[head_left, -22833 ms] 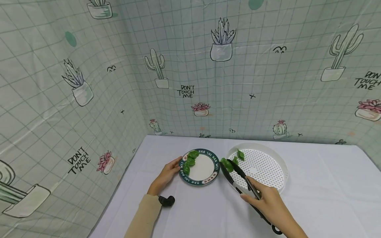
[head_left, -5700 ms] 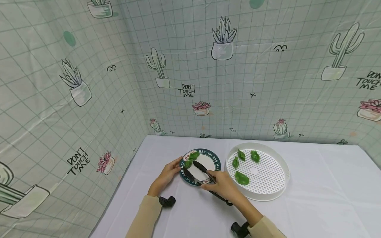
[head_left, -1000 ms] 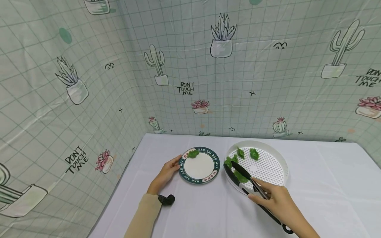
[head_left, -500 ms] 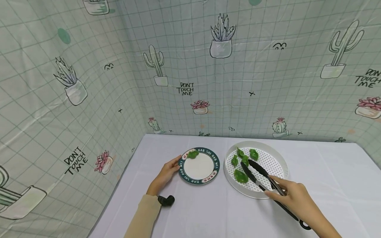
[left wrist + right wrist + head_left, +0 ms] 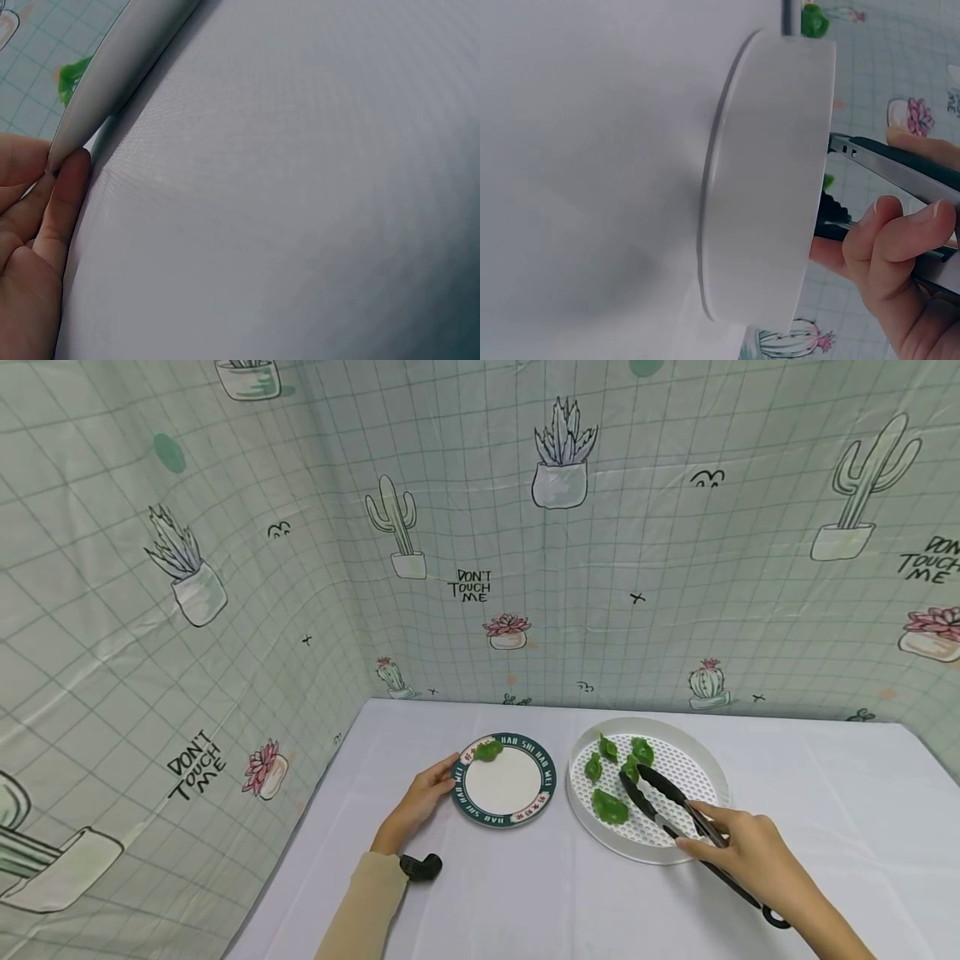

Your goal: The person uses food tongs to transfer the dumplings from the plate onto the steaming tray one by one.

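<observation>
My left hand [image 5: 416, 806] pinches the left rim of a round plate [image 5: 506, 820] with a dark green lettered border. In the left wrist view the thumb and fingers meet at the plate's edge [image 5: 112, 82]. One crinkled green vegetable piece [image 5: 489, 751] lies at the plate's upper left. My right hand [image 5: 757, 856] holds black and silver tongs [image 5: 693, 817] over a round white perforated tray [image 5: 686, 777]. The tong tips are right at a green piece [image 5: 630, 767] near the tray's middle. Around it lie several others, including a larger flat one [image 5: 610, 807].
A white cloth covers the table [image 5: 510, 893]. Behind and to the left hangs a gridded curtain [image 5: 637, 552] with cactus drawings. A black wrist device [image 5: 422, 867] sits on the left wrist. The tray's tall side wall [image 5: 769, 180] fills much of the right wrist view.
Over the last second the tongs move right with a green piece, from the tray's left edge to its middle. Earlier the plate held three pieces; now one. The left hand stays at the rim.
</observation>
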A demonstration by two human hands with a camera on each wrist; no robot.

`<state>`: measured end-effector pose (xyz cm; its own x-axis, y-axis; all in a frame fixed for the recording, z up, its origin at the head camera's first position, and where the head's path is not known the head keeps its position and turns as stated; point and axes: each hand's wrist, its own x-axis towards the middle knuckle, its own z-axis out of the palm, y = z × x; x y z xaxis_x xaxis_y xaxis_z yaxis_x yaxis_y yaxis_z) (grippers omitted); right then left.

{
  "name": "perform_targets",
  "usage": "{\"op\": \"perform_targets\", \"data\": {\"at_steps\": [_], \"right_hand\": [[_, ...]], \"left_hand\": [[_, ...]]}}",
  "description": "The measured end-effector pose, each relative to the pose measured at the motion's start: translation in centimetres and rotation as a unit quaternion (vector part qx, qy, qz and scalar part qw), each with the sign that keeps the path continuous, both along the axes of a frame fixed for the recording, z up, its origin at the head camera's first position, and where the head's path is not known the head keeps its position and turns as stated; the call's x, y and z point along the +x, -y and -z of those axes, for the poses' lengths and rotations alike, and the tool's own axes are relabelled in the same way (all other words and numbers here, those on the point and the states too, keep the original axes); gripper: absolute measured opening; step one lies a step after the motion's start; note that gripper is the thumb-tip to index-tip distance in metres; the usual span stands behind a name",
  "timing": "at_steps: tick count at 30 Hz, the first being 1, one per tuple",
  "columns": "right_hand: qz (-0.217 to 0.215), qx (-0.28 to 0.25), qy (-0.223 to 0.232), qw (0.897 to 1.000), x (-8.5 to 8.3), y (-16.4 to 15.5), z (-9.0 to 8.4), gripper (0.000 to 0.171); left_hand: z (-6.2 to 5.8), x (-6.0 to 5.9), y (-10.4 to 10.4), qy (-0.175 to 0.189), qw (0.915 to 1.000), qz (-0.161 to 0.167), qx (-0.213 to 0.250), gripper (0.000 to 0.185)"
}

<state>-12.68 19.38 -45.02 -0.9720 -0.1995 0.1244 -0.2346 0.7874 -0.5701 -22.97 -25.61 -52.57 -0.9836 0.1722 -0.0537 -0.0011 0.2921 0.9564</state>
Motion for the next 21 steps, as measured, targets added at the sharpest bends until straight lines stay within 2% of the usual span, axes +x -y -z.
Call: {"op": "perform_targets", "data": {"at_steps": [21], "right_hand": [[-0.022, 0.032, 0.029, 0.999, -1.3, 0.1, 0.1, 0.063]], "left_hand": [[-0.1, 0.1, 0.1, -0.005, 1.0, 0.001, -0.002, 0.05]]}}
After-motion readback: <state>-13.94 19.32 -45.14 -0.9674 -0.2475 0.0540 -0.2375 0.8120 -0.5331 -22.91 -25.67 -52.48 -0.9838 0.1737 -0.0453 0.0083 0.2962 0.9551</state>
